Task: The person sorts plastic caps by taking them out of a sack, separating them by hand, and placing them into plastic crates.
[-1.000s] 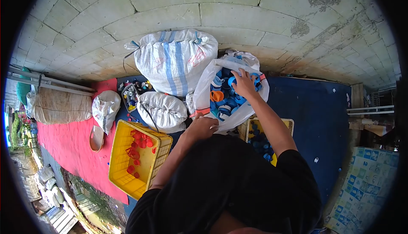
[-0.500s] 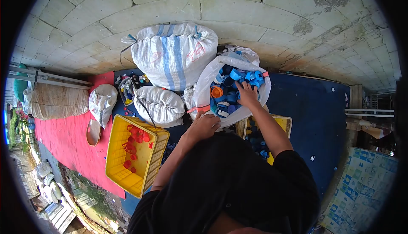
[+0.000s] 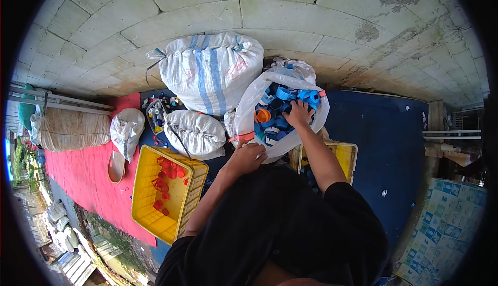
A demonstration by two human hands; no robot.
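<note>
At the near left rim of the open white sack (image 3: 249, 99), the left hand (image 3: 246, 156) lies with its fingers curled against the plastic, probably to keep the mouth wide and steady; I cannot tell whether it actually pinches the edge. Inside that sack sit the blue caps (image 3: 282, 93), with an orange cap (image 3: 263, 116) toward its left side, and over them the right hand (image 3: 298, 113) is spread, fingertips among the caps, with nothing visibly enclosed; the rolled-out rim seems to leave it room to reach in. Around the sack, from the left: far off lies a brown bundle (image 3: 72, 127), then a small white bag (image 3: 127, 130), and, nearer the sack, a yellow crate (image 3: 194, 195) tilted in view and holding red caps (image 3: 161, 186). Next come a knotted white sack (image 3: 194, 135) and, just beside the open sack's far left, a bulky striped sack (image 3: 210, 73) that limits elbow room there. Behind it all, the block wall (image 3: 280, 16) bounds the far side. To the sack's near right, a second crate (image 3: 346, 153) is crossed by the right forearm, which hides much of its contents.
</note>
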